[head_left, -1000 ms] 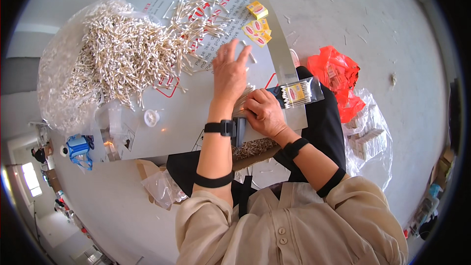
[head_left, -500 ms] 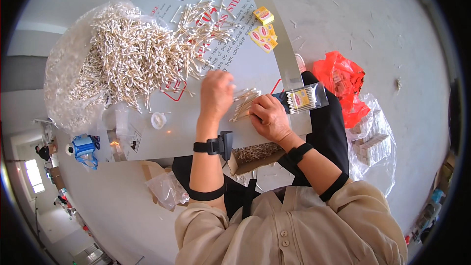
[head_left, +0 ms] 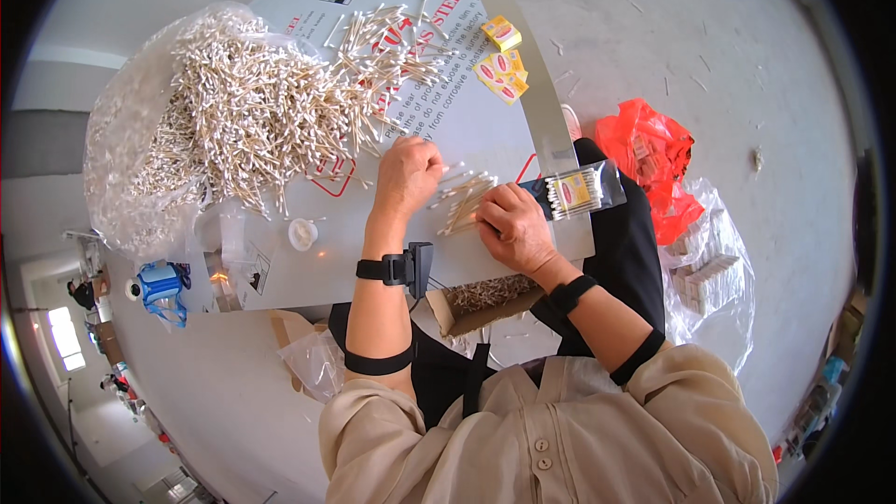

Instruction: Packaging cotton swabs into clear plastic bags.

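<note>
Loose cotton swabs [head_left: 464,205] lie on the table between my two hands. My right hand [head_left: 511,224] presses its curled fingers on the right end of this small bunch. Left of them, my left hand [head_left: 408,175] is closed, its fingers curled inward. A few swab tips show right by those fingers, but whatever is inside the grip is hidden. Just right of my right hand, a clear plastic bag [head_left: 612,184] with a yellow label and a row of swabs reaches past the table edge over my leg.
A big heap of swabs [head_left: 252,103] spills from a clear bag on the left. Yellow cards [head_left: 501,75] lie at the far right, a white round lid [head_left: 301,234] near the left. Below the edge stands a swab-filled carton [head_left: 490,293]; a red bag [head_left: 644,149] is on the floor.
My left hand has shifted slightly, its motion blur gone, and its forearm has swung a little left. My right hand stays on the swabs.
</note>
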### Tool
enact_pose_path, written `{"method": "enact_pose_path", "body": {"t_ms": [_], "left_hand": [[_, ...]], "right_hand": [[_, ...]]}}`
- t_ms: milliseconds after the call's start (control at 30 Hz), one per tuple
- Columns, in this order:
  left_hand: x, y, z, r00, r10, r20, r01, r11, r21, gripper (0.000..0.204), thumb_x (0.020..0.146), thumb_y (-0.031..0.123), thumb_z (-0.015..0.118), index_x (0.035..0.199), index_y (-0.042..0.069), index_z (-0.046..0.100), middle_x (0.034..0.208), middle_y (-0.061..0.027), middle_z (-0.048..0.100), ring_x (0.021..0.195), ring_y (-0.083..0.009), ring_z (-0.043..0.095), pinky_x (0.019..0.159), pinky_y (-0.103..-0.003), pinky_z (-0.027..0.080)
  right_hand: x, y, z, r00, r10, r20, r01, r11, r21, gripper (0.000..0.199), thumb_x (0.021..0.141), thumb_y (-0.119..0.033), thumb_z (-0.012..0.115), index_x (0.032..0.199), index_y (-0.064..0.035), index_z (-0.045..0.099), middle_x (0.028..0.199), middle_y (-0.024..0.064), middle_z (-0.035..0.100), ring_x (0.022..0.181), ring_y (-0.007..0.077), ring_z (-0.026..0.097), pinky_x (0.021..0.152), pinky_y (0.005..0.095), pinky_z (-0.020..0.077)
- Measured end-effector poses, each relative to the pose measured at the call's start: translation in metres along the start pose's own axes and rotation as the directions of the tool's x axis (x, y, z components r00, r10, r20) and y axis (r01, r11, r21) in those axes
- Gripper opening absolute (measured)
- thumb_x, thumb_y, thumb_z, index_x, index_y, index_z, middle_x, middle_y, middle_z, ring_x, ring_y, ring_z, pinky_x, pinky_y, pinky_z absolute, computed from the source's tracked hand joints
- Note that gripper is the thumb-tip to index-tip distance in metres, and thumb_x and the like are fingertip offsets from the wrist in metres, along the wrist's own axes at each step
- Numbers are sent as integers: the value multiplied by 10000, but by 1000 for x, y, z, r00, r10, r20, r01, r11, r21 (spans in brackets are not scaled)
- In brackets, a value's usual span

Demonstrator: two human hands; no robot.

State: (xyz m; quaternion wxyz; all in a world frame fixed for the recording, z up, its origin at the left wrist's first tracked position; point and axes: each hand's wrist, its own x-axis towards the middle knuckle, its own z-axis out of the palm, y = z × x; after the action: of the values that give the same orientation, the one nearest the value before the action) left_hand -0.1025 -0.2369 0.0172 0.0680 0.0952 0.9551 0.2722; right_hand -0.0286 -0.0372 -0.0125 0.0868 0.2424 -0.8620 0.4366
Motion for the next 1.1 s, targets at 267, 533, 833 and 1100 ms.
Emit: {"method": "enact_pose_path", "body": {"t_ms": [267, 533, 833, 1100], "left_hand": [[28, -39, -16, 913, 164, -374, 1, 915, 403, 77, 762, -4, 619, 777, 67, 647, 828, -98, 574, 873, -306, 561, 760, -426, 466], [-48, 8, 4, 989, -60, -135, 24, 968, -251, 49, 797, 16, 612, 816, 10, 568, 758, -107, 602, 723, -322, 587, 655, -388, 474], [-76, -17, 4, 919, -345, -189, 238, 870, -433, 156, 819, 124, 693, 867, -3, 618, 714, -90, 603, 641, -156, 551, 613, -302, 462], [31, -28, -15, 663, -579, -474, 674, 737, 43, 418, 733, 409, 735, 895, 27, 680, 851, -184, 699, 848, -349, 683, 748, -449, 529]], "right_hand": [[3, -4, 0, 1000, -5, 10, 5, 1000, 14, 111, 677, -42, 647, 751, -75, 571, 878, 58, 548, 852, 269, 546, 760, 379, 467], [1, -1, 0, 999, -16, -28, 16, 1000, 0, 112, 660, -36, 643, 743, -71, 575, 863, 63, 552, 834, 273, 552, 746, 380, 469], [2, -3, 1, 999, -26, -31, 26, 1000, 1, 103, 663, -34, 640, 734, -65, 572, 861, 70, 554, 827, 276, 553, 737, 378, 471], [0, -2, 2, 1000, -18, -8, 19, 1000, 5, 102, 684, -40, 641, 753, -70, 573, 866, 62, 548, 837, 272, 545, 755, 378, 469]]}}
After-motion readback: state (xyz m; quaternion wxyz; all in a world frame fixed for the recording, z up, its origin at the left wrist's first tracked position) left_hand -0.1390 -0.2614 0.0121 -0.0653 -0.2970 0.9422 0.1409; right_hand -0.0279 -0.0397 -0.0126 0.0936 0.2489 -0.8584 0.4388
